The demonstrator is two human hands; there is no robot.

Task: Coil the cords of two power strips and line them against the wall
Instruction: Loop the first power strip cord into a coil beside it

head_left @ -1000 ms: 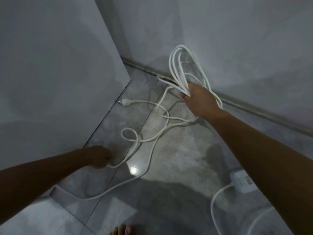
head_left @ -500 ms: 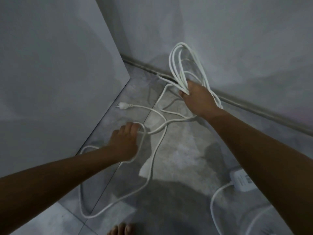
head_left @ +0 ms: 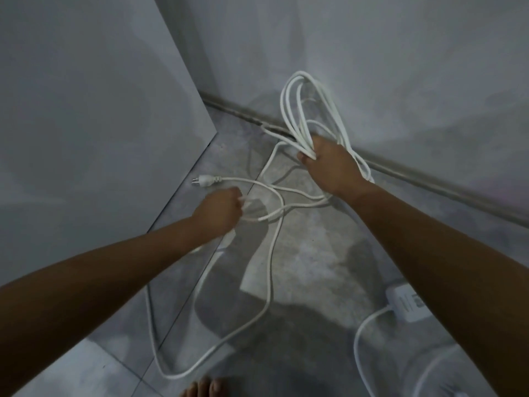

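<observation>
My right hand [head_left: 332, 164] grips a bundle of white cord loops [head_left: 297, 110] that stand up in front of the far wall. From it the loose white cord [head_left: 269, 270] trails across the floor in wide bends. My left hand [head_left: 221, 212] is closed on a stretch of this cord, lifted off the floor. The cord's plug [head_left: 204, 180] lies on the floor just beyond my left hand. A white power strip [head_left: 406, 306] rests on the floor at the lower right, partly hidden by my right forearm, with its own cord [head_left: 360, 328] curving away.
A grey wall [head_left: 372, 53] with a baseboard [head_left: 429, 179] runs across the back. A large grey panel [head_left: 86, 110] closes the left side, forming a corner. The floor is grey tile. My bare toes [head_left: 204, 389] show at the bottom edge.
My left hand has moved forward and up from the floor near the panel, taking hold of the cord and lifting it toward my right hand. The slack loops shifted; the bundle stayed.
</observation>
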